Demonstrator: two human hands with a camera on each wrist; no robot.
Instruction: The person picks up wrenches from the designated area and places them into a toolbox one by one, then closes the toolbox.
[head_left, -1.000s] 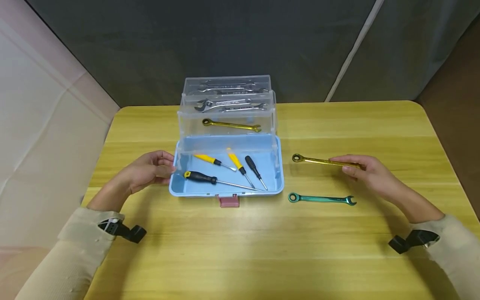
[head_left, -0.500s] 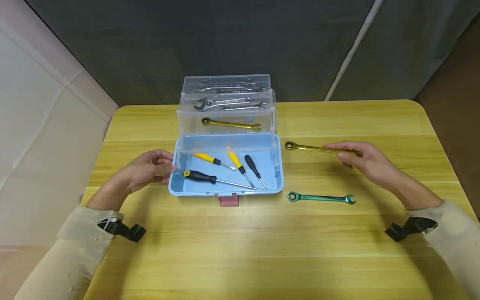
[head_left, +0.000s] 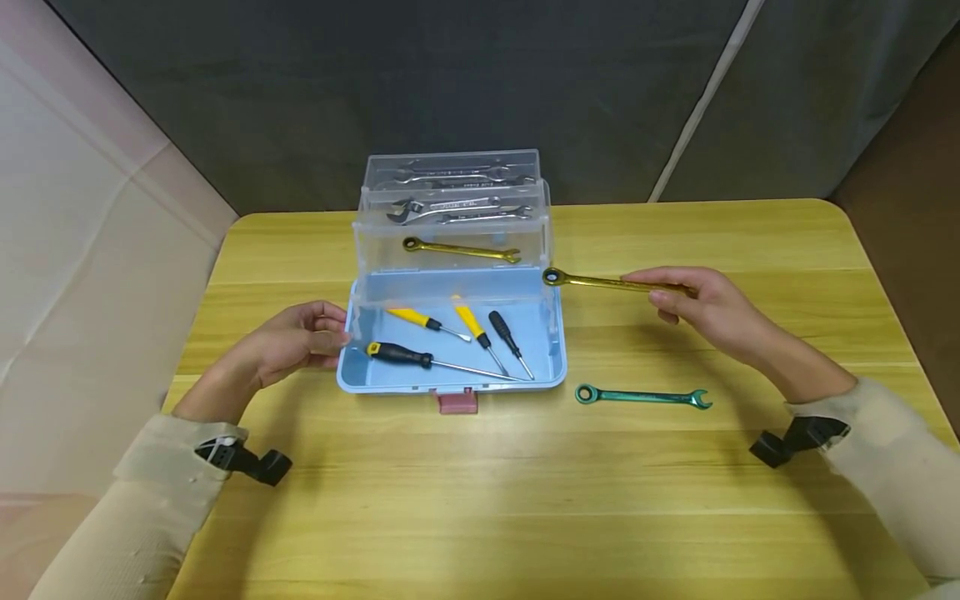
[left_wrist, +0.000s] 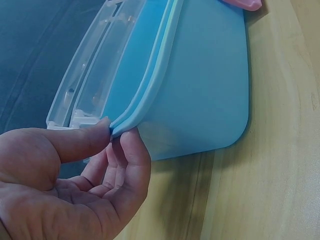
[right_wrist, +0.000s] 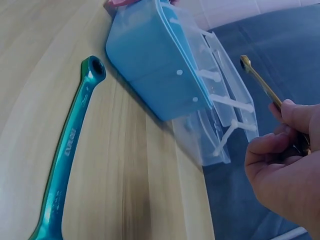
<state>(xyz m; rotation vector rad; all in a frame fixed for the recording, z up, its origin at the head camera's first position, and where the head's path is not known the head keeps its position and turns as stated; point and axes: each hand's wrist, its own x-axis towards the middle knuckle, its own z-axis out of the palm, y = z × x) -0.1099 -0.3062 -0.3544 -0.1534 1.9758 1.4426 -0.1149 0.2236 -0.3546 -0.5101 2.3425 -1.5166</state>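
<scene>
A blue toolbox stands open on the table, its clear tiered trays raised at the back. My left hand pinches the box's left rim between thumb and forefinger, as the left wrist view shows. My right hand grips a gold ratcheting wrench by one end. Its ring end is at the toolbox's right side, above the rim in the head view. A similar gold wrench lies in the lowest clear tray. On the table, right of the box, lies a green ratcheting wrench.
Inside the box's bottom lie several screwdrivers: a large black one, a small black one and yellow ones. Silver wrenches fill the upper trays. A pink latch hangs at the front. A dark curtain backs the table.
My right hand has carried the gold wrench left and away from me, bringing its ring end to the toolbox's right side. The left hand stays on the rim.
</scene>
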